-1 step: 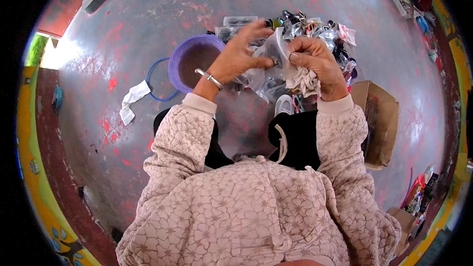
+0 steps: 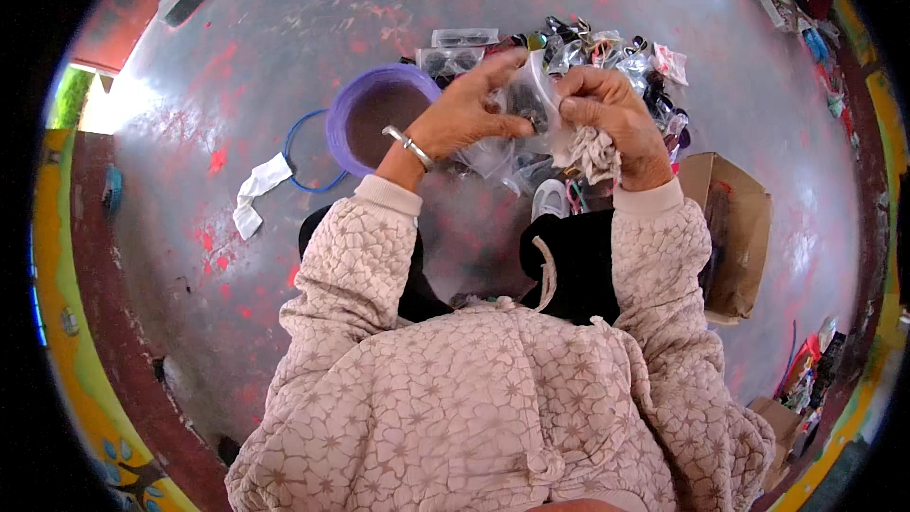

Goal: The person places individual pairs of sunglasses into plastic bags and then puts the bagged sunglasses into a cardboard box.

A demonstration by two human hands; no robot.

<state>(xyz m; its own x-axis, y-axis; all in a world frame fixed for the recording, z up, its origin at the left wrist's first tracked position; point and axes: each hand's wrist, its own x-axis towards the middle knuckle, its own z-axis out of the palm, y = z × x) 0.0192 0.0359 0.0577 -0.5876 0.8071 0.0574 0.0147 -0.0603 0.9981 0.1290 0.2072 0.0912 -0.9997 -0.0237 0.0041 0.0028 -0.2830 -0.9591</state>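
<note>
A grey floor [image 2: 313, 0], flecked with red, spreads beneath everything. Over it leans the person in a pale pink jacket [image 2: 455, 398] with a flower pattern, both sleeves reaching forward. Ahead lies a loose heap [image 2: 654, 85] of dark eyewear and clear wrappings. A cardboard box [image 2: 742, 237] stands open beside the right forearm, and a purple-rimmed basin [image 2: 336, 128] sits left of the heap, near the left wrist. The right hand [image 2: 626, 123] has its thumb and fingers pinched together on the right edge of a clear plastic bag. The left hand [image 2: 460, 114] is partly open, thumb well apart from the raised fingers, the thumb tip at the bag's lower left; whether it grips the bag, I cannot tell. A blue hoop [image 2: 294, 175] lies by the basin, with a white cloth [image 2: 258, 192] just beside it. The clear plastic bag [image 2: 540, 76] is held up between the two hands, above the near part of the heap, something dark showing through it. A crumpled whitish rag [image 2: 592, 156] hangs under the right hand's curled fingers. A silver bracelet [image 2: 409, 148] circles the left wrist.
</note>
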